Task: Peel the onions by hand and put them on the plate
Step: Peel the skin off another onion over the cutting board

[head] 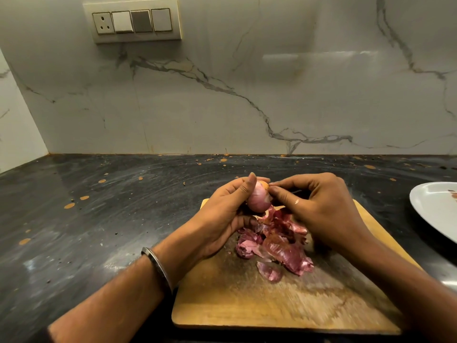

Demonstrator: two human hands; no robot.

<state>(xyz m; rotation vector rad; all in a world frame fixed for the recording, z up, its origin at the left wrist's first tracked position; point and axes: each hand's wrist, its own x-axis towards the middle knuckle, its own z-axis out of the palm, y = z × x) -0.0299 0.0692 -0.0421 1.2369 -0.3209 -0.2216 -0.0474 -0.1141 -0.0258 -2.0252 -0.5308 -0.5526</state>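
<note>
My left hand (223, 214) holds a small pinkish-purple onion (259, 199) upright above the far end of a wooden cutting board (247, 303). My right hand (319, 206) pinches at the onion's top right with thumb and forefinger. A pile of red-purple onion skins (277, 243) lies on the board beneath both hands. A white plate (435, 209) sits at the right edge of the view, partly cut off, with a small reddish bit on it.
The board lies on a dark, speckled stone countertop (99, 219). A marble-patterned wall (222, 95) rises behind it, with a switch panel (133, 22) at the upper left. A metal bangle (158, 268) circles my left wrist.
</note>
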